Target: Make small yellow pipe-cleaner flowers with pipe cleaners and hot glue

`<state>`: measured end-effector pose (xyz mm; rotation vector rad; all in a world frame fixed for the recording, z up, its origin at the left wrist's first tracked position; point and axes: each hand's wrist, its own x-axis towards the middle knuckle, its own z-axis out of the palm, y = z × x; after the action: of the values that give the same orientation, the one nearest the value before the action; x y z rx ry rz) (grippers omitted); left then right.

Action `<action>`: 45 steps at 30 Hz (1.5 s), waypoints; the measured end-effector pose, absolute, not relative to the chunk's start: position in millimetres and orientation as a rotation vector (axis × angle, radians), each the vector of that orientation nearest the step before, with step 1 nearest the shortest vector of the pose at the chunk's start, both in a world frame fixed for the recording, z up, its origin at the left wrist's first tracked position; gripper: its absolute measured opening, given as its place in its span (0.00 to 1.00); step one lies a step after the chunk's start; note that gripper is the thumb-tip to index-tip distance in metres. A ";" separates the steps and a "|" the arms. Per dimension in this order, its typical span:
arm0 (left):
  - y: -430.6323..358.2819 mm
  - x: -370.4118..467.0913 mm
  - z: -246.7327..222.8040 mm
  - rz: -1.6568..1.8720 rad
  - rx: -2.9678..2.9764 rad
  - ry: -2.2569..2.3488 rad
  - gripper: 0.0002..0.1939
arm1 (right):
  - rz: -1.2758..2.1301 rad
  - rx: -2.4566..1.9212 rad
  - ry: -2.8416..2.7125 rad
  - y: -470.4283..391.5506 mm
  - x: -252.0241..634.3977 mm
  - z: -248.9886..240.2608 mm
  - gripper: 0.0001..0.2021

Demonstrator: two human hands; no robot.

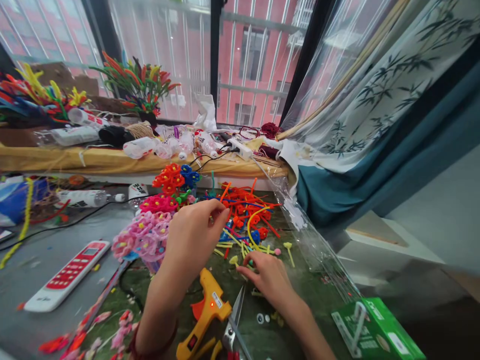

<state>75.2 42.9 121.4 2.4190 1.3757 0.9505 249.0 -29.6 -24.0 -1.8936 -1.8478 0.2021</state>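
Note:
My left hand [193,237] hovers over the table with its fingers curled together in a pinch. What lies between the fingertips, if anything, is hidden. Lower and to the right, my right hand [270,275] has thumb and forefinger slightly apart, close to a small pale yellow pipe-cleaner flower piece [234,260]. Beyond both hands spreads a pile of orange-red pipe cleaners [243,197], with a bent yellow pipe cleaner [251,225] across it. Below my hands rest a yellow glue gun [210,312] with its light on and a pair of scissors [233,320].
Pink and purple pipe-cleaner flowers [148,232] stand left of my left hand. A white-and-red remote control [67,275] lies at far left. A green box [377,327] sits at the right front. Plastic bottles [140,147] and a power strip [242,149] crowd the windowsill.

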 end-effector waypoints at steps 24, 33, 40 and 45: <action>40.3 80.8 117.4 0.261 2.774 1.696 0.17 | 0.238 -2.150 -1.819 -50.5 316.5 -9.5 0.07; 53.7 68.9 110.1 0.159 2.750 1.685 0.17 | 0.054 -2.129 -1.713 -44.8 320.1 -19.9 0.09; 60.1 67.9 102.9 0.069 2.756 1.637 0.16 | 0.077 -1.993 -1.863 -21.2 288.4 -21.8 0.08; 58.0 68.4 105.8 0.042 2.768 1.573 0.17 | 0.070 -2.017 -1.973 -1.1 275.2 -13.8 0.07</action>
<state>68.4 58.0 105.8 2.7678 1.5728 0.0420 275.2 -1.1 -13.8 -2.0173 -1.9725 0.0704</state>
